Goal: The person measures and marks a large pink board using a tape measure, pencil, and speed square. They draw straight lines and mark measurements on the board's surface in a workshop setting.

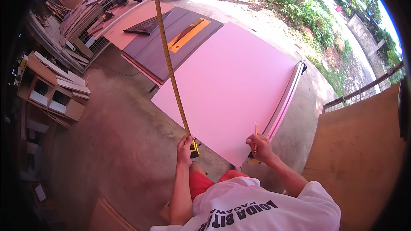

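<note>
My left hand [185, 149] grips a yellow-and-black tape measure [194, 149] at the near edge of a large pale board [227, 85], its blade [169, 60] extended upward and away past the far end of the table saw. In my right hand [261, 145], over the board’s near-right corner, an orange pencil [256, 130] stands nearly upright. A grey saw top [150, 62] with an orange insert [186, 34] and a black flat fixture [139, 28] lies beyond the board. A long rail [284, 100] runs along the board’s right edge.
Stacked wooden offcuts and box pieces [60, 92] lie at the left, with a wire mesh rack [81, 38] holding scrap behind. A large plywood panel [355, 145] stands at the right. Concrete floor [111, 154] surrounds the table; greenery [291, 8] grows beyond.
</note>
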Available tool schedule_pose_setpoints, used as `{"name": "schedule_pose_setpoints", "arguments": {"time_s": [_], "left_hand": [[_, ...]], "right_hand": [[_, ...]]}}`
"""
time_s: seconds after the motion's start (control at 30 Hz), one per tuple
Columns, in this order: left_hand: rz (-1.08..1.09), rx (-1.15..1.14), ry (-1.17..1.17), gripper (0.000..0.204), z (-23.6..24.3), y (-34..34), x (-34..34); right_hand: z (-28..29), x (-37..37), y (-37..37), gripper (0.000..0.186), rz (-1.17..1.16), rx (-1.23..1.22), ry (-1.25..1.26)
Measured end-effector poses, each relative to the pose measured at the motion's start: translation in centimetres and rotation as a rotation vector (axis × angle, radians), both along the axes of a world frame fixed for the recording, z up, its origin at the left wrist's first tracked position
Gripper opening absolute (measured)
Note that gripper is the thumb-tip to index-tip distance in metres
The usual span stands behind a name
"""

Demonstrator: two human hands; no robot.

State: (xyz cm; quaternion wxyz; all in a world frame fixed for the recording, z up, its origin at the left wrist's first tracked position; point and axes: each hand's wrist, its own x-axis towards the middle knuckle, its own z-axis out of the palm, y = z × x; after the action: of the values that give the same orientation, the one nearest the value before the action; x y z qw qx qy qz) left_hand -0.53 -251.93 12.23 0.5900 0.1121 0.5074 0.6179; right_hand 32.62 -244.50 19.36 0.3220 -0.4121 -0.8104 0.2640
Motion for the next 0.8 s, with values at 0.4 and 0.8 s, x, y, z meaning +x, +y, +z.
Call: {"name": "schedule_pose_setpoints", "arguments": {"time_s": [0.4, 0.8], "left_hand": [[-0.248, -0.136, 0.036, 0.019, 0.8, 4.6, -3.1], [-0.274, -0.253, 0.117, 0.022, 0.6, 4.8, -4.9]], "right_hand": [[0.1, -2.2, 0.7, 0.009, -0.192, 0.032, -0.326], [1.6, -3.6, 0.4, 0.014, -0.209, 0.047, -0.284]]}}
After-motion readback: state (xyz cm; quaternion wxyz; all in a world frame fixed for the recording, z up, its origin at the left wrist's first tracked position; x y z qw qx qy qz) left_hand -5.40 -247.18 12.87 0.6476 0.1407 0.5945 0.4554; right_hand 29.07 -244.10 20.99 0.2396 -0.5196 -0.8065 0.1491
